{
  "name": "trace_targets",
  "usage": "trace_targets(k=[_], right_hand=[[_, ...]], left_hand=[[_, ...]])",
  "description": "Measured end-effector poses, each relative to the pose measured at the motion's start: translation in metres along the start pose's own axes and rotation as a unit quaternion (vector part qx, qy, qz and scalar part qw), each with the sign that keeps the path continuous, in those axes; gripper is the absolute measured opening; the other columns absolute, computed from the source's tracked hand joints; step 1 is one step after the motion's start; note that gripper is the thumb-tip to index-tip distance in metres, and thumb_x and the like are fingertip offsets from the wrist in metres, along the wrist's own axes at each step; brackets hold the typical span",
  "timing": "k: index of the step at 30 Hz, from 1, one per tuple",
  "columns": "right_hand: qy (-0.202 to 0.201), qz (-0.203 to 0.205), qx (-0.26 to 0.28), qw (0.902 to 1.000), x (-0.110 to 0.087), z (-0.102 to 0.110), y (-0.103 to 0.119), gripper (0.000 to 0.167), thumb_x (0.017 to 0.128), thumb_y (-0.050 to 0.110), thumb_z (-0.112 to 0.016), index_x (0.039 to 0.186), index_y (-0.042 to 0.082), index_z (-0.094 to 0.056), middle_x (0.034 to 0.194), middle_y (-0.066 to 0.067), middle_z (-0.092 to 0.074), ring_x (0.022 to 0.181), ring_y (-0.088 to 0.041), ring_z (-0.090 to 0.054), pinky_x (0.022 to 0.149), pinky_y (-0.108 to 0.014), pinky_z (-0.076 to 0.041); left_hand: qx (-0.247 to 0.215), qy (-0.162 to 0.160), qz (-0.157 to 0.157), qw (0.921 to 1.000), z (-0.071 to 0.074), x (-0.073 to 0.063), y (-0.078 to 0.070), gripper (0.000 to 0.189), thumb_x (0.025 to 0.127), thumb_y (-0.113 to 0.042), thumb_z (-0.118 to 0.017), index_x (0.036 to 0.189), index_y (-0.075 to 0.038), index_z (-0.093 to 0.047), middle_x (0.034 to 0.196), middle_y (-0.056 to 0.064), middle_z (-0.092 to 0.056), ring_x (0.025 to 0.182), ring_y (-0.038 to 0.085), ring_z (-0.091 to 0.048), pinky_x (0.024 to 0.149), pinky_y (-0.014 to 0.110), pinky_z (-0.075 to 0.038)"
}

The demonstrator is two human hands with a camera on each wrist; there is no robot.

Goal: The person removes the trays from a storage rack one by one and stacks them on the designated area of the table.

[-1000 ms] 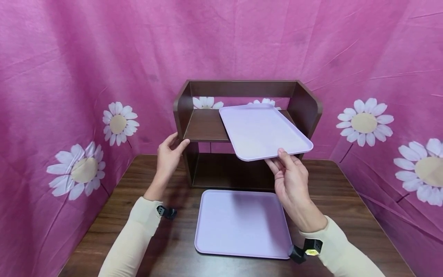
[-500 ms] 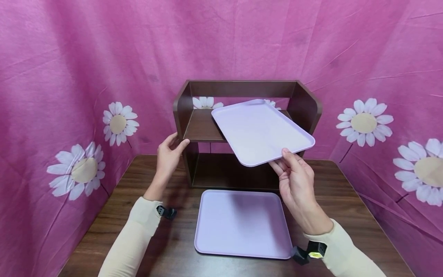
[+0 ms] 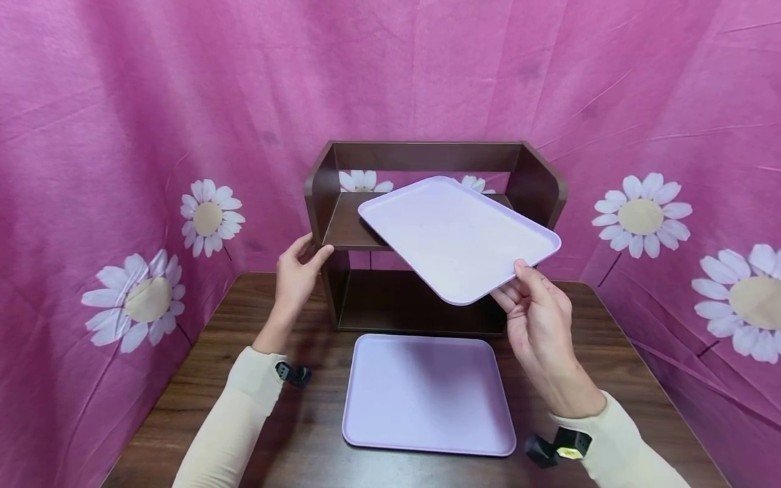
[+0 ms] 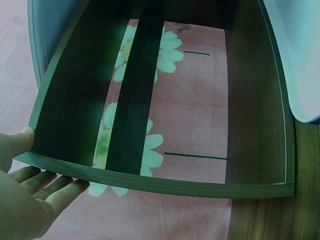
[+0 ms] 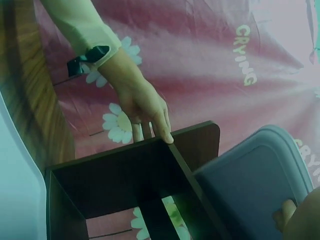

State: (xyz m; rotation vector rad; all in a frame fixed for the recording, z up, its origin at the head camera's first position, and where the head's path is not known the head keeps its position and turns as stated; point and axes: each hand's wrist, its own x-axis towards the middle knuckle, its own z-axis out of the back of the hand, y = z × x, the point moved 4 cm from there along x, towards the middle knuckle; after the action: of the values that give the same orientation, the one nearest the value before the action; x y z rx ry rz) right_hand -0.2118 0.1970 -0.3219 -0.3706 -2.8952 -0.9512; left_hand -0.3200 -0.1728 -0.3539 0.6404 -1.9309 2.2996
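And here's the right hand (image 3: 539,318), gripping the upper tray (image 3: 460,240) at its near right edge, thumb on top, fingers underneath! That pale purple tray sits askew in the air, one corner pointing out past the front of the shelf (image 3: 546,183), the far part over its upper level (image 3: 350,225); whether it touches the wood there, I cannot tell. Over to the left hand (image 3: 295,274): it pinches the shelf's left side wall at the front, thumb on the near edge, fingers round the outside, as the left wrist view shows well. Down below, the lower tray (image 3: 427,400), same purple, lies flat on the desk (image 3: 213,352) just in front of the shelf, a soft shadow across it. Cream sleeves (image 3: 234,413) on both arms, a black device (image 3: 293,374) at each wrist, and behind it all a pink curtain (image 3: 390,68) with big white daisies (image 3: 207,219)
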Motion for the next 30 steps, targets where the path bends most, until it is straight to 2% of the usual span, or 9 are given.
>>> trace_targets(k=[5, 8, 11, 15, 17, 19, 22, 25, 30], right_hand=[[0.001, 0.004, -0.015, 0.9999, 0.000, 0.003, 0.007, 0.021, 0.108, 0.001, -0.057, 0.103, -0.009, -0.073, 0.084, -0.016, -0.080, 0.067, -0.016, -0.070, 0.078, -0.038, -0.067], [0.005, 0.005, -0.034, 0.9994, 0.001, 0.003, 0.011, 0.021, 0.109, 0.004, -0.057, 0.100, -0.007, -0.071, 0.069, -0.008, -0.071, 0.056, -0.011, -0.046, 0.070, -0.032, -0.066], [0.006, 0.003, -0.047, 0.9989, 0.002, 0.005, 0.014, 0.021, 0.109, 0.006, -0.057, 0.097, -0.005, -0.070, 0.063, -0.004, -0.059, 0.062, -0.014, -0.025, 0.062, -0.028, -0.061], [0.009, 0.002, -0.056, 0.9984, 0.004, 0.007, 0.017, 0.026, 0.110, 0.005, -0.056, 0.090, -0.003, -0.070, 0.061, -0.001, -0.045, 0.065, -0.015, -0.019, 0.050, -0.021, -0.034], [0.013, 0.001, -0.055, 0.9984, 0.004, 0.007, 0.019, 0.029, 0.110, 0.005, -0.054, 0.086, -0.002, -0.069, 0.061, 0.000, -0.039, 0.064, -0.013, -0.017, 0.052, -0.024, -0.017], [0.013, 0.000, -0.057, 0.9983, 0.005, 0.008, 0.021, 0.031, 0.110, 0.005, -0.054, 0.085, -0.001, -0.070, 0.060, 0.000, -0.041, 0.060, -0.012, -0.021, 0.054, -0.026, -0.012], [0.002, -0.008, -0.053, 0.9986, 0.005, 0.009, 0.024, 0.028, 0.109, 0.004, -0.056, 0.087, -0.003, -0.072, 0.061, -0.003, -0.060, 0.052, -0.008, -0.042, 0.046, -0.021, -0.023], [-0.009, -0.015, -0.050, 0.9986, 0.006, 0.010, 0.027, 0.025, 0.108, 0.003, -0.058, 0.090, -0.004, -0.074, 0.069, -0.007, -0.071, 0.057, -0.010, -0.064, 0.047, -0.019, -0.043], [-0.010, -0.024, -0.070, 0.9972, 0.009, 0.013, 0.032, 0.026, 0.109, 0.005, -0.058, 0.091, -0.003, -0.075, 0.074, -0.007, -0.075, 0.065, -0.012, -0.073, 0.058, -0.022, -0.059]], left_hand=[[0.003, 0.000, 0.001, 1.0000, 0.000, 0.000, 0.000, 0.051, 0.097, -0.018, -0.081, 0.143, -0.001, -0.066, 0.139, 0.020, -0.071, 0.130, 0.028, -0.068, 0.089, 0.011, -0.057], [0.001, 0.001, 0.000, 1.0000, 0.000, 0.000, 0.000, 0.051, 0.097, -0.018, -0.081, 0.142, -0.001, -0.066, 0.139, 0.021, -0.071, 0.130, 0.029, -0.068, 0.088, 0.010, -0.056], [-0.002, 0.002, 0.000, 1.0000, 0.000, 0.000, 0.000, 0.050, 0.097, -0.017, -0.081, 0.142, -0.001, -0.066, 0.138, 0.021, -0.071, 0.130, 0.029, -0.068, 0.087, 0.009, -0.056], [-0.008, 0.004, 0.001, 1.0000, 0.000, 0.000, 0.001, 0.050, 0.097, -0.018, -0.082, 0.141, -0.001, -0.067, 0.137, 0.021, -0.071, 0.131, 0.028, -0.068, 0.090, 0.010, -0.056], [-0.007, 0.008, 0.001, 0.9999, 0.000, 0.001, 0.002, 0.050, 0.097, -0.019, -0.081, 0.142, -0.001, -0.067, 0.138, 0.021, -0.071, 0.131, 0.028, -0.067, 0.091, 0.010, -0.056], [-0.006, 0.010, 0.001, 0.9999, 0.001, 0.002, 0.003, 0.050, 0.098, -0.020, -0.081, 0.142, -0.002, -0.066, 0.139, 0.020, -0.070, 0.132, 0.028, -0.067, 0.091, 0.010, -0.056], [-0.003, 0.011, 0.009, 0.9999, 0.001, 0.002, 0.004, 0.049, 0.099, -0.020, -0.079, 0.144, -0.004, -0.066, 0.141, 0.018, -0.070, 0.130, 0.029, -0.068, 0.082, 0.013, -0.059], [0.002, 0.007, 0.014, 0.9999, 0.002, 0.001, 0.003, 0.047, 0.101, -0.018, -0.076, 0.145, -0.004, -0.065, 0.140, 0.020, -0.070, 0.128, 0.030, -0.069, 0.077, 0.013, -0.059], [0.004, 0.001, 0.008, 1.0000, 0.002, 0.002, 0.002, 0.046, 0.101, -0.010, -0.073, 0.145, -0.001, -0.064, 0.138, 0.025, -0.069, 0.129, 0.034, -0.068, 0.082, 0.007, -0.055]])
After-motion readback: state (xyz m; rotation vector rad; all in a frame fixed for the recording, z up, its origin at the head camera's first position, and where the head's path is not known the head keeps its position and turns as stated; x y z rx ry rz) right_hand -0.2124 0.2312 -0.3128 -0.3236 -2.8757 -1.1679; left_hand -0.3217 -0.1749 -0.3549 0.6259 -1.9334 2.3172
